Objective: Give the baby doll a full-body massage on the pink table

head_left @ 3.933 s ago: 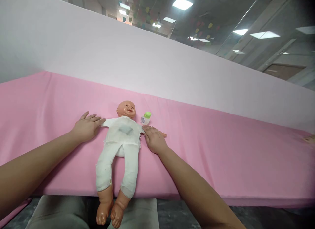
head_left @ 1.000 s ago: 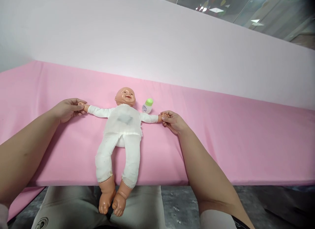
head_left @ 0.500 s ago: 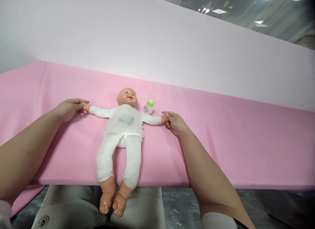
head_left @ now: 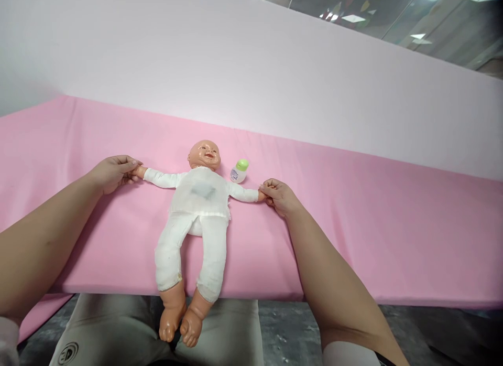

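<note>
A baby doll [head_left: 200, 195] with a white cloth body lies on its back, arms stretched out sideways. Its plastic feet hang past the front edge of the pink-covered table [head_left: 393, 224]. On the left, my left hand [head_left: 115, 173] pinches one of the doll's hands between thumb and fingers. My right hand [head_left: 280, 194] grips the doll's other hand in the same way. Beside the doll's head, above its right-side arm in view, is a small clear bottle [head_left: 239, 172] with a green cap and a printed label.
Behind the table rises a white partition [head_left: 275, 67], with glass and ceiling lights beyond it at upper right. My legs [head_left: 110, 329] in light trousers are below the front edge, under the doll's feet. The floor [head_left: 288, 329] is dark grey.
Both hands keep hold of the doll's hands, with slight shifts of the fingers. The doll and bottle sit almost unchanged.
</note>
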Demonstrator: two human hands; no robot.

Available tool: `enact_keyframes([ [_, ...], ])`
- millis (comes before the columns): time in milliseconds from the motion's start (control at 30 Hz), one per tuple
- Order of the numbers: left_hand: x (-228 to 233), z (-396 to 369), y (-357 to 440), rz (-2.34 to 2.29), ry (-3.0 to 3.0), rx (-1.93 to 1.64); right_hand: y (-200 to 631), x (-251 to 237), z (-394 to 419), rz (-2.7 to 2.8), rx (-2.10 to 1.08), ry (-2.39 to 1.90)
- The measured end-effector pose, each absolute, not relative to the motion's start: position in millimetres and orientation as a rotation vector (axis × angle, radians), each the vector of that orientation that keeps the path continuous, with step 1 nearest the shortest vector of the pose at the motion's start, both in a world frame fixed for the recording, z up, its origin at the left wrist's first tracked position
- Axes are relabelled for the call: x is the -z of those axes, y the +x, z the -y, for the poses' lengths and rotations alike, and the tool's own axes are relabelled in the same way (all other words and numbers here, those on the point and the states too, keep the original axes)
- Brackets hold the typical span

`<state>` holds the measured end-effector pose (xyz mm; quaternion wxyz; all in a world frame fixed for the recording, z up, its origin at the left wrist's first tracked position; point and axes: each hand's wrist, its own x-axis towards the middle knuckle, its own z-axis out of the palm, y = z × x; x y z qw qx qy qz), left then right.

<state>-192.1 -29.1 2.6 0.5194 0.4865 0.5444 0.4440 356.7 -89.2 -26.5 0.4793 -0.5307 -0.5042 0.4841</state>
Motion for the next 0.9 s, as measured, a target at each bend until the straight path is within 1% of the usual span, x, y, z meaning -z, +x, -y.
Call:
enact_keyframes([
  [233, -6, 29, -186, -1.37, 1.135, -1.053, 360, 34, 83, 1.232, -1.113, -1.324],
  [567, 3, 26, -198, -1.191, 1.155, -1.051, 363, 28, 90, 1.234, -1.283, -1.204],
  [900, -1, 28, -191, -1.335, 1.163, -1.065, 356, 34, 84, 1.296, -1.068, -1.344],
])
